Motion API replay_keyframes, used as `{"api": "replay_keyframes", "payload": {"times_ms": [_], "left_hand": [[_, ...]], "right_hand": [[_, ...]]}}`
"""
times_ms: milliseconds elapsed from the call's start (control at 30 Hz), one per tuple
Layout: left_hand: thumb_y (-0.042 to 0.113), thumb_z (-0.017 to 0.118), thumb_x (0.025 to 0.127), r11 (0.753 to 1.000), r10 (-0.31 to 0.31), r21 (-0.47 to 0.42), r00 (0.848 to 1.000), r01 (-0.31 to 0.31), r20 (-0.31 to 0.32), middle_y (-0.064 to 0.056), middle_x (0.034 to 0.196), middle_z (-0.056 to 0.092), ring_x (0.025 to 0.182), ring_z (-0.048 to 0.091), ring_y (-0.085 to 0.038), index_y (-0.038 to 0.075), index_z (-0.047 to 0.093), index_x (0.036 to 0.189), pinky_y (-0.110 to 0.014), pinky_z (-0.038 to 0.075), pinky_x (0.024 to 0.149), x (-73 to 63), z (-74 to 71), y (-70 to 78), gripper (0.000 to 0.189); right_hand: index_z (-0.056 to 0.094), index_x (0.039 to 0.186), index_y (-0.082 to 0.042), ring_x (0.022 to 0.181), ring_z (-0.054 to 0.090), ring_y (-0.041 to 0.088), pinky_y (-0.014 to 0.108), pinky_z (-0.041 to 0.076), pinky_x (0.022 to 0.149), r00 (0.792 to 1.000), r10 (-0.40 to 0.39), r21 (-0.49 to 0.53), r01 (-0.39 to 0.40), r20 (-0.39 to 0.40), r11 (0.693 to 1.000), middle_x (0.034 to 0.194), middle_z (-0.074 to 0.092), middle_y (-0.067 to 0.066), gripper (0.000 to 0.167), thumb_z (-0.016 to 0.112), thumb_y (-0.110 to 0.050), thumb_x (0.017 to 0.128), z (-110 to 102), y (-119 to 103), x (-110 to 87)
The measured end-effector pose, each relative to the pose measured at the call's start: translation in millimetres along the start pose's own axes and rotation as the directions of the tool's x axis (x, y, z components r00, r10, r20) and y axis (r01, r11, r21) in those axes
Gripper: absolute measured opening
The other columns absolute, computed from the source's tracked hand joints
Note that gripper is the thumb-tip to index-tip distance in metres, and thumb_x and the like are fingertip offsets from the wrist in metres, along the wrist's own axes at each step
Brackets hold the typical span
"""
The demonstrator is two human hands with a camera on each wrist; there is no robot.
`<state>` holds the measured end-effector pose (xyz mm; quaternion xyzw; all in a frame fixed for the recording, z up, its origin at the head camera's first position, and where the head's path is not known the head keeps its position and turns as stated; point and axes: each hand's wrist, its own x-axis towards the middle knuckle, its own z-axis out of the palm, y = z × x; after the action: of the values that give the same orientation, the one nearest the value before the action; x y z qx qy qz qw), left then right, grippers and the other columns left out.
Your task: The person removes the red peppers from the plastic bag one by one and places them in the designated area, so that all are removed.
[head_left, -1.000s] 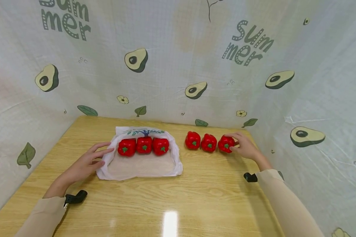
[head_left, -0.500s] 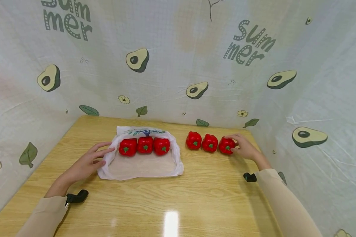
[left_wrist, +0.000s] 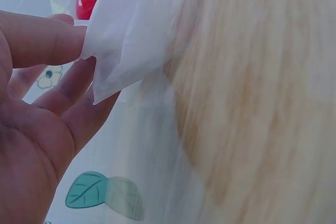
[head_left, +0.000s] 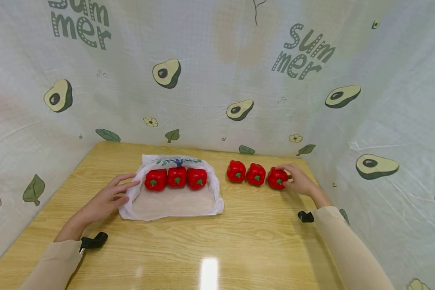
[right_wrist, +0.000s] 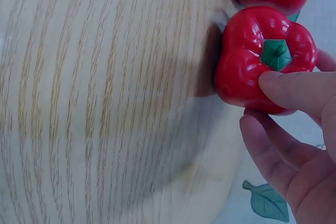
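My left hand (head_left: 106, 200) lies at the left rim of a white plastic bag (head_left: 214, 205), its fairly straight fingers touching the folded edge. In the left wrist view, the thumb and fingers (left_wrist: 79, 95) meet the bag's thin plastic (left_wrist: 134, 35). Three red bell peppers (head_left: 176, 177) with green stems sit side by side along the bag's far side. My right hand (head_left: 300, 181) holds the rightmost pepper (head_left: 276, 178) of a row on the table. In the right wrist view, the thumb lies on that pepper (right_wrist: 244, 72) near its stem, with fingers beneath and behind.
Two more red peppers, the middle one (head_left: 255, 174) and the left one (head_left: 236, 171), stand between the bag and my right hand. The wooden table (head_left: 174, 249) extends towards me. A printed curtain (head_left: 203, 80) with avocados hangs behind and at both sides.
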<state>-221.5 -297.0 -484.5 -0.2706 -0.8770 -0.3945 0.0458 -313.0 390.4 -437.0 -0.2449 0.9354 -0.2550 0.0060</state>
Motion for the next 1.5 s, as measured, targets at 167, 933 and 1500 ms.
{"api": "replay_keyframes", "payload": {"times_ms": [167,933,1500], "left_hand": [[-0.006,0.068,0.099,1.0,-0.021,-0.005,1.0,0.022,0.015,-0.015,0.165,0.036,0.143,0.036,-0.042,0.009,0.059,0.152,-0.003,0.037,0.1,0.5,-0.6,-0.4,0.056],[-0.006,0.069,0.098,1.0,0.008,0.009,1.0,-0.008,0.004,-0.015,0.164,0.037,0.142,0.036,-0.039,0.008,0.059,0.152,-0.003,0.037,0.1,1.4,0.7,-1.3,0.056],[-0.006,0.071,0.097,0.999,0.026,0.033,1.0,-0.026,0.0,-0.016,0.163,0.039,0.139,0.037,-0.038,0.007,0.06,0.15,-0.003,0.038,0.099,2.4,1.7,-0.5,0.056]], "right_hand": [[0.052,0.147,0.007,0.13,0.051,0.05,0.062,0.057,0.095,1.0,-0.002,0.002,0.002,0.005,1.0,0.146,0.048,0.032,0.061,0.066,0.022,0.089,0,1,-0.8],[0.054,0.151,-0.008,0.122,0.064,0.049,0.062,0.057,0.095,0.999,-0.029,-0.105,0.027,-0.018,0.994,0.149,0.053,0.022,0.06,0.074,0.004,0.096,-33,-74,4.1],[0.056,0.151,-0.009,0.117,0.068,0.031,0.049,0.058,0.097,0.97,-0.236,0.003,0.236,0.051,0.972,0.151,0.055,0.012,0.063,0.08,-0.003,0.093,24,-170,44.5]]}}
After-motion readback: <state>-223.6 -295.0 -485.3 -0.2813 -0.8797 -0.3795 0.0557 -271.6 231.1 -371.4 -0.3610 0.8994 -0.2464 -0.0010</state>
